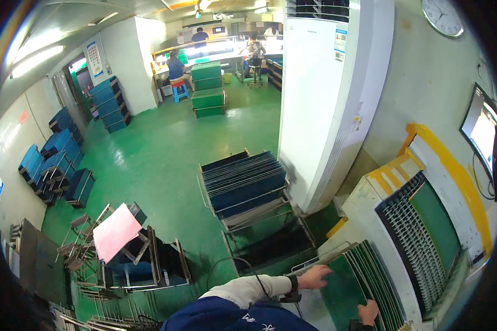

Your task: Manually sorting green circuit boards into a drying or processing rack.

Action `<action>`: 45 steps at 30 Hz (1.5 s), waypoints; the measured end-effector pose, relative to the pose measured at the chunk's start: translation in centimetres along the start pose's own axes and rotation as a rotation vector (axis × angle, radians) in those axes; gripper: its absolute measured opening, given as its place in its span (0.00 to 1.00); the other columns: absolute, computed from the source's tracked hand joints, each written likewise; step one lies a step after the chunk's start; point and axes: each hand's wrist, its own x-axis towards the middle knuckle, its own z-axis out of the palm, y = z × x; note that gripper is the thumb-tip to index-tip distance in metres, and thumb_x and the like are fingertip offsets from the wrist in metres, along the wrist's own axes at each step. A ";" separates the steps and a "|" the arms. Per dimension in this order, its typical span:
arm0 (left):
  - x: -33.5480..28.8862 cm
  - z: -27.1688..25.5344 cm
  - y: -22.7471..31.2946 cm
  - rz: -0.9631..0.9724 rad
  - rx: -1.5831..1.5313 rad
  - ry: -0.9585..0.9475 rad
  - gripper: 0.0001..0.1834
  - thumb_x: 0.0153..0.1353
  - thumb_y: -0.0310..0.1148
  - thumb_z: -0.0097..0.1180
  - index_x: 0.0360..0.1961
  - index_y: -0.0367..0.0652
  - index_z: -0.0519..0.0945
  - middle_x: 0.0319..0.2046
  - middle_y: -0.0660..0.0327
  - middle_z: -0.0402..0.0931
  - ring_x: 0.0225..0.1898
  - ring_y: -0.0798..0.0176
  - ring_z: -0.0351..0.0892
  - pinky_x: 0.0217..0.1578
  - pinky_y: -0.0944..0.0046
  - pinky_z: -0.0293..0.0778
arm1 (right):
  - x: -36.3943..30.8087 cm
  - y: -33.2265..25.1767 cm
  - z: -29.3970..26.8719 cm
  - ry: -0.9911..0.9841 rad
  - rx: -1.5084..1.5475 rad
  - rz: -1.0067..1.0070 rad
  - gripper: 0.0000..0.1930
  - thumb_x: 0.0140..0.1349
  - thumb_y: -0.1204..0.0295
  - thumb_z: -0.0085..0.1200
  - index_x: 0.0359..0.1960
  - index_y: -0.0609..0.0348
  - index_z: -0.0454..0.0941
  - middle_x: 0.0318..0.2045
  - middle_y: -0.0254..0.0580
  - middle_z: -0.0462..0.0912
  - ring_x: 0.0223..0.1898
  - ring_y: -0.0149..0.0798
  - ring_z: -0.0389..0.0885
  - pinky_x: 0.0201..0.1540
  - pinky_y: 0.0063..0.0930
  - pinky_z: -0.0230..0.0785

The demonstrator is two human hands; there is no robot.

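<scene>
At the lower right, a green flat panel (342, 289) faces me at the front of a row of similar upright panels in a wire rack. My left hand (313, 277) grips its upper left edge, fingers bent over it; the wrist wears a dark band. Along the opposite edge, close against the row, my right hand (368, 313) is closed on the same panel, its fingers partly hidden. Several more green panels (373, 281) stand behind it, tightly spaced.
Right of the rack is a machine with a slotted roller conveyor (411, 237). Ahead stand a rack of dark panels (246, 182) and a tall white air conditioner (315, 105). A pink sheet (117, 233) lies on racks at left. Several people work at a far bench (221, 52).
</scene>
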 end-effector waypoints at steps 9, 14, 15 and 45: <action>-4.6 -2.9 -10.0 -0.565 -0.620 -0.121 0.24 0.57 0.46 0.61 0.48 0.38 0.81 0.49 0.55 0.80 0.51 0.59 0.77 0.53 0.62 0.72 | -0.6 0.7 1.2 0.002 0.005 0.086 0.22 0.36 0.66 0.71 0.32 0.68 0.79 0.34 0.60 0.80 0.40 0.61 0.78 0.43 0.50 0.72; -4.8 -2.0 -11.7 -0.496 -0.649 -0.147 0.22 0.61 0.44 0.57 0.51 0.41 0.80 0.47 0.57 0.80 0.52 0.59 0.76 0.55 0.62 0.69 | 0.0 -1.3 -0.4 -0.276 -0.085 0.141 0.22 0.37 0.67 0.71 0.33 0.69 0.79 0.32 0.60 0.79 0.38 0.60 0.78 0.40 0.50 0.70; -4.8 -2.2 -11.6 -0.492 -0.643 -0.153 0.22 0.61 0.44 0.57 0.51 0.41 0.80 0.47 0.57 0.80 0.52 0.60 0.76 0.55 0.62 0.69 | -0.4 -1.3 -0.5 -0.302 -0.117 0.144 0.22 0.37 0.67 0.71 0.33 0.69 0.80 0.32 0.61 0.79 0.38 0.60 0.79 0.40 0.50 0.70; -5.1 -3.2 -8.2 -0.567 -0.572 -0.071 0.23 0.62 0.41 0.58 0.54 0.38 0.77 0.43 0.64 0.78 0.41 0.68 0.75 0.39 0.66 0.73 | -6.3 3.8 -20.9 0.139 1.479 0.371 0.20 0.60 0.67 0.55 0.53 0.57 0.75 0.44 0.40 0.78 0.41 0.38 0.74 0.47 0.38 0.65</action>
